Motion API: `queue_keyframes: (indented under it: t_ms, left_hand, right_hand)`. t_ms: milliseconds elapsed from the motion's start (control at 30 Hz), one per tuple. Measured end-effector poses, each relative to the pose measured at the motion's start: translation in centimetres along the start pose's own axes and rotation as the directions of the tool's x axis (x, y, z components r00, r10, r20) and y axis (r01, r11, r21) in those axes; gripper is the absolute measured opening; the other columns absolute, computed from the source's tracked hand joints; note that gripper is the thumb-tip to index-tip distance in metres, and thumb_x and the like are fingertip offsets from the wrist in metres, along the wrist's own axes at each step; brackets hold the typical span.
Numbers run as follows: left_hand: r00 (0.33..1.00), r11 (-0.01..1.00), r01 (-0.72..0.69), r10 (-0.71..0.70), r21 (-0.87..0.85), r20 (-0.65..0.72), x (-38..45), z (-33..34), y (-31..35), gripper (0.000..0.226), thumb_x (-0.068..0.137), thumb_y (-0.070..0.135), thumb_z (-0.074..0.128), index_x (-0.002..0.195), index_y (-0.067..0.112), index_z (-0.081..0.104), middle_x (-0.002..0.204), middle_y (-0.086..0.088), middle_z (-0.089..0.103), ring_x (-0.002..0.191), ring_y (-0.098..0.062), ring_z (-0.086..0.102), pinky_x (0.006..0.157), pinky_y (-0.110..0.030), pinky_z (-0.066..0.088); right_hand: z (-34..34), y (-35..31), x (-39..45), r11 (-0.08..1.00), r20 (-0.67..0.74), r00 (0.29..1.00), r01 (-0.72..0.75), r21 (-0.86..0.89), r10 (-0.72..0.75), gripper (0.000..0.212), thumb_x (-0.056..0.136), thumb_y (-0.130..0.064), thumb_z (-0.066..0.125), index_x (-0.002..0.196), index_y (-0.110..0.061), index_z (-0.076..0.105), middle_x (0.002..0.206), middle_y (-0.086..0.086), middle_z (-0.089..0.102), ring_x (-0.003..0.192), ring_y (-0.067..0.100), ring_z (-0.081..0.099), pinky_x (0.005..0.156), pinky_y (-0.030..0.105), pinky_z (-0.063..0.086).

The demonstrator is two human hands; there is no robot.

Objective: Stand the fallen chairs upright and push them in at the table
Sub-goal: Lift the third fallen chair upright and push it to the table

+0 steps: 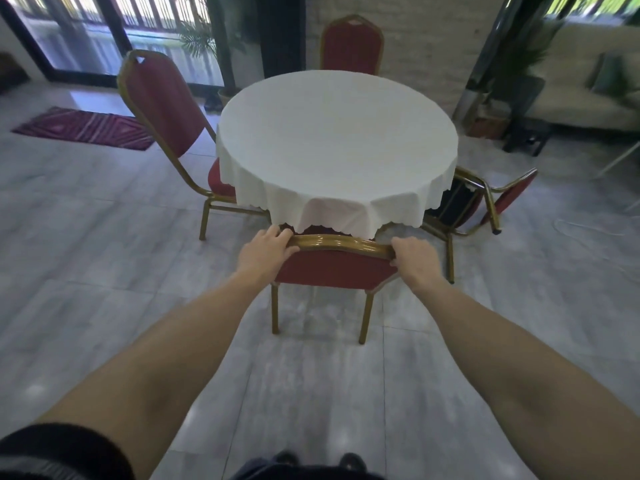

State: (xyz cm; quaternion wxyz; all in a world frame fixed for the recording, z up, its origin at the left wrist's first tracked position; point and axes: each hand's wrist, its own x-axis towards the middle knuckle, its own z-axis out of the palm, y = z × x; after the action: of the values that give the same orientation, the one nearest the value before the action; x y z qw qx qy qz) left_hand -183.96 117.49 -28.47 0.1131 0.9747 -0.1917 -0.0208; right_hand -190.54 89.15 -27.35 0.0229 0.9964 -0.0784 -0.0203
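Note:
A round table (pixel 336 133) under a white cloth stands in the middle. Right in front of me a red chair with a gold frame (pixel 334 270) stands upright, its seat tucked beneath the cloth. My left hand (pixel 265 249) grips the left end of its top rail and my right hand (pixel 414 256) grips the right end. Another red chair (pixel 166 109) stands upright at the table's left, and a third (pixel 351 46) at the far side. At the right, a fourth chair (pixel 485 199) lies on its side on the floor, legs toward me.
Grey tiled floor lies all around. A purple rug (pixel 83 128) is at the far left near glass doors. Potted plants (pixel 221 46) stand behind the table. A pale sofa (pixel 588 81) and a dark low stool (pixel 528 133) are at the far right.

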Motion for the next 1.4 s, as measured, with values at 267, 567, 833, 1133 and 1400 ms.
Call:
queue_keyframes:
  t_ms: [267,567,833,1133,1400]
  left_hand:
    - [0.998,1.0,0.013,-0.014,-0.017,-0.059,-0.7,1.5,2.1,0.036,0.098,0.046,0.038,0.122,0.02,0.046,0.115,-0.005,0.049,0.11,-0.025,0.048,0.073,-0.041,0.05]
    - [0.997,0.995,-0.069,0.067,0.077,0.022,-1.2,-0.2,-4.1,0.038,0.098,0.048,0.034,0.122,0.021,0.047,0.113,-0.004,0.052,0.102,-0.026,0.058,0.078,-0.045,0.055]
    - [0.998,0.997,-0.056,0.057,0.044,-0.007,-1.4,-1.2,-5.7,0.04,0.097,0.046,0.04,0.125,0.02,0.052,0.112,-0.004,0.058,0.097,-0.024,0.062,0.076,-0.037,0.055]
    - [0.999,0.999,-0.038,0.038,-0.021,0.003,-0.4,-1.1,-3.1,0.04,0.099,0.042,0.041,0.131,0.02,0.05,0.115,-0.005,0.055,0.101,-0.026,0.06,0.085,-0.043,0.054]
    - [0.995,0.996,-0.086,0.085,0.027,0.043,-0.2,-1.6,-4.8,0.055,0.092,0.065,0.029,0.111,0.023,0.058,0.101,-0.001,0.055,0.094,-0.023,0.059,0.077,-0.042,0.054]
  right_hand:
    - [0.6,1.7,0.1,0.998,0.015,0.998,-0.062,-0.002,0.062,0.012,0.087,-0.008,0.058,0.098,-0.01,0.063,0.094,0.012,0.068,0.089,0.032,0.064,0.063,0.033,0.042]
    - [-0.1,-3.2,-1.1,1.0,0.037,0.999,0.026,0.008,-0.026,0.01,0.088,-0.018,0.065,0.095,-0.012,0.064,0.094,0.009,0.068,0.087,0.029,0.066,0.065,0.035,0.046]
    - [-0.1,-5.1,-1.3,1.0,0.032,0.999,0.018,0.006,-0.018,0.011,0.088,-0.016,0.064,0.098,-0.01,0.064,0.097,0.011,0.067,0.09,0.033,0.065,0.063,0.034,0.042]
    - [0.6,-2.7,-0.2,0.997,0.005,0.998,-0.057,0.049,0.057,0.007,0.088,-0.016,0.063,0.095,-0.014,0.062,0.094,0.01,0.065,0.087,0.029,0.063,0.062,0.032,0.039]
    - [1.1,-3.6,-0.5,0.995,0.037,0.997,-0.072,0.062,0.07,0.013,0.087,-0.025,0.066,0.093,-0.015,0.062,0.093,0.007,0.064,0.086,0.027,0.062,0.065,0.033,0.045]
